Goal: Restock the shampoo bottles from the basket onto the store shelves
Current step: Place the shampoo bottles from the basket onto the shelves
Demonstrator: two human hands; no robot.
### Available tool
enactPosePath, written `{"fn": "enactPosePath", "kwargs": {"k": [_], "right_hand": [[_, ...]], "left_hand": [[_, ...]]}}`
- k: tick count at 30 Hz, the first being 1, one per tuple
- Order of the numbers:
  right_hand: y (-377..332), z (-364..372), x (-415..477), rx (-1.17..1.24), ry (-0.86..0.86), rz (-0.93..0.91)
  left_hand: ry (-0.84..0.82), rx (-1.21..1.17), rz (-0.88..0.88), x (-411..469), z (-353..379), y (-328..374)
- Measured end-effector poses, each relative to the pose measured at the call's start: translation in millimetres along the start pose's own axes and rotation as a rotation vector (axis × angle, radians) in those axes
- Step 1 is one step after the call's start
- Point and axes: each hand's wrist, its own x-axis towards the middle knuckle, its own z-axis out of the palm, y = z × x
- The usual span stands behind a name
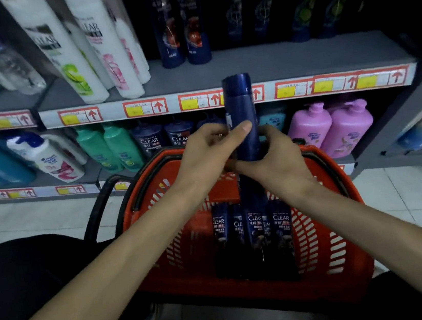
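Note:
A dark blue shampoo bottle (240,102) stands upright above the red basket (328,227), its top level with the edge of the middle shelf (259,63). My left hand (208,149) grips it from the left with the thumb across its front. My right hand (273,151) grips it from the right, lower down. Several dark blue Clear bottles (254,234) stand in the basket beneath my arms. Two matching dark blue bottles (182,29) stand at the back of the middle shelf.
White bottles (77,51) lean at the shelf's left. More dark bottles (299,3) fill the back right. The lower shelf holds green bottles (111,148), blue Clear bottles (164,139) and pink pump bottles (334,127). The basket's black handle (100,206) arches to the left over the tiled floor.

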Motion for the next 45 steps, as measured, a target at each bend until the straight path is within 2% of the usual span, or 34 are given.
{"fn": "enactPosePath", "kwargs": {"k": [6, 12, 18, 25, 29, 35, 40, 45], "right_hand": [[-31.1, 9.2, 6.4, -0.15, 0.134, -0.188], [-49.6, 16.7, 0.7, -0.141, 0.137, -0.304], [-65.0, 25.9, 10.0, -0.178, 0.144, -0.248], [-85.2, 39.2, 34.6, -0.203, 0.186, -0.197], [-91.7, 52.9, 66.8, -0.211, 0.226, -0.179], [-98.5, 67.6, 115.3, -0.237, 0.283, -0.218], [-102.4, 78.0, 146.5, -0.221, 0.332, -0.233], [-102.7, 91.7, 179.8, -0.191, 0.389, -0.216]], "left_hand": [[0.098, -0.106, 0.084, 3.3, -9.3, 24.9], [0.172, -0.297, 0.143, 2.6, -27.1, 47.2], [0.22, -0.341, 0.146, 13.2, -44.0, 58.5], [0.156, -0.406, 0.153, 37.3, -61.4, 70.4], [0.153, -0.31, 0.174, 57.5, -76.5, 68.7], [0.124, 0.047, 0.28, 81.0, -95.3, 62.6], [0.095, 0.076, 0.323, 103.8, -96.4, 57.1], [0.073, -0.009, 0.336, 130.7, -93.7, 48.1]]}}
